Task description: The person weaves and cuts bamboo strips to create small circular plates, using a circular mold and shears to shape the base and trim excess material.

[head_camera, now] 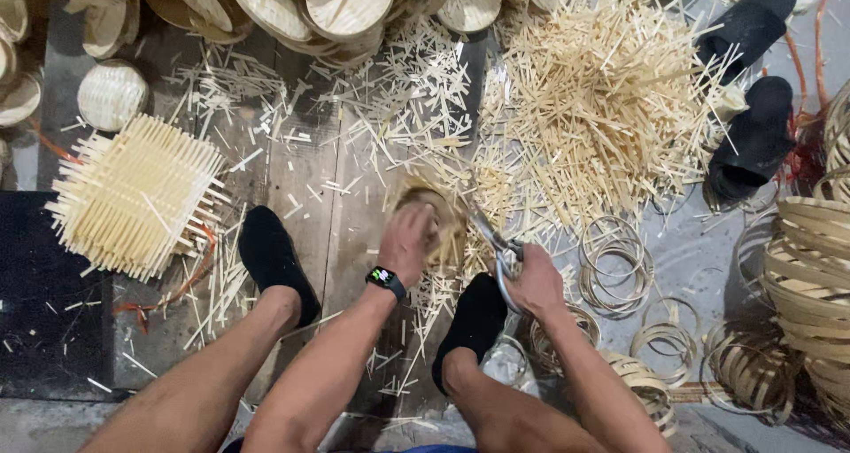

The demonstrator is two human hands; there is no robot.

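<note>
Woven bamboo basket (434, 218), blurred, is gripped at its rim by the left hand (407, 240) above the floor between two black-socked feet, so that scissors (498, 251), clasped in the right hand (536, 285), meet its edge amid scattered bamboo offcuts (602, 99).

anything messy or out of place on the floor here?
Yes. Cut bamboo strips litter the floor in a loose heap beyond the left hand and right hand, which holds scissors. More offcuts lie between the feet.
</note>
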